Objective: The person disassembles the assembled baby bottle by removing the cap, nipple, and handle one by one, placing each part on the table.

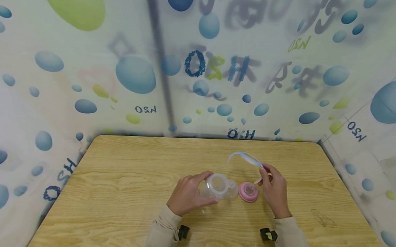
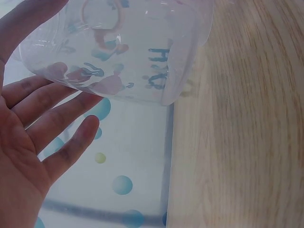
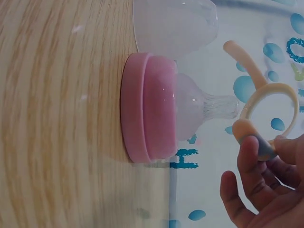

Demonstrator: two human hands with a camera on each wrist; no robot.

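A clear baby bottle [image 1: 212, 191], its open mouth facing up toward the head camera, is gripped by my left hand [image 1: 189, 196] between thumb and fingers. In the left wrist view, the little finger is off the bottle [image 2: 123, 57]. My right hand [image 1: 275, 193] pinches a ring-shaped piece [image 3: 259, 80] with curved, handle-like arms. It looks peach in the right wrist view and partly pale blue from above. Below and left of that hand, a pink collar [image 3: 149, 109] stands on the table with a clear teat [image 3: 190, 107] pointing up. Beside it is a translucent dome cap [image 1: 232, 191].
The wooden table [image 1: 134, 165] runs back to a wall [image 1: 271, 86] covered in blue and green drop patterns. Similar side walls rise at left and right. Dark wrist-camera mounts [image 1: 268, 234] sit at both cuffs.
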